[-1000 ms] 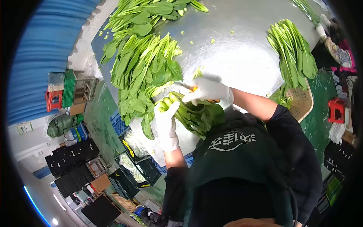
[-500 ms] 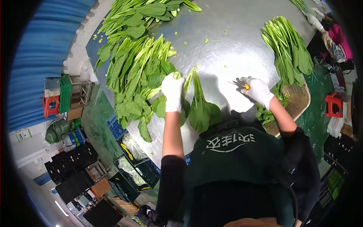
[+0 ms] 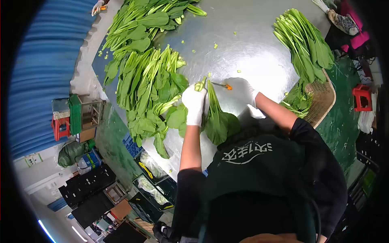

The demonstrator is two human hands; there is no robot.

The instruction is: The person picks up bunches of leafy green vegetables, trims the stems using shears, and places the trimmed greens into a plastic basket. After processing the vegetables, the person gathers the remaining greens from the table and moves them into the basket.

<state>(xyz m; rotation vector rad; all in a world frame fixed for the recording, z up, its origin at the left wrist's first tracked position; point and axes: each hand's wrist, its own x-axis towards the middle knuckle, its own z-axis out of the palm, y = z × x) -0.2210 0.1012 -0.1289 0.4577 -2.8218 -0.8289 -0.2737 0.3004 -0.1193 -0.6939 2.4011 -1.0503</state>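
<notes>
My left hand (image 3: 194, 103), in a white glove, is closed around the stems of some leafy greens (image 3: 221, 125) whose leaves hang toward me. A small knife (image 3: 220, 85) with an orange handle is in my gloved right hand (image 3: 242, 91); its blade points left, at the stem ends beside my left hand. Just left of my left hand lies a big pile of leafy greens (image 3: 144, 81) on the metal table (image 3: 259, 48). Small cut stem pieces (image 3: 215, 46) are scattered across the tabletop.
Another bundle of greens (image 3: 304, 44) lies at the table's right side, above a tan basket (image 3: 323, 103) holding leaves. More greens (image 3: 150, 20) are at the far left. Another person's gloved hand (image 3: 98, 7) shows at the top left. Crates (image 3: 156, 186) stand below the table's left edge.
My right hand has moved left with the knife, bringing the blade to the stems by my left hand. Another person's hand has appeared at the top left.
</notes>
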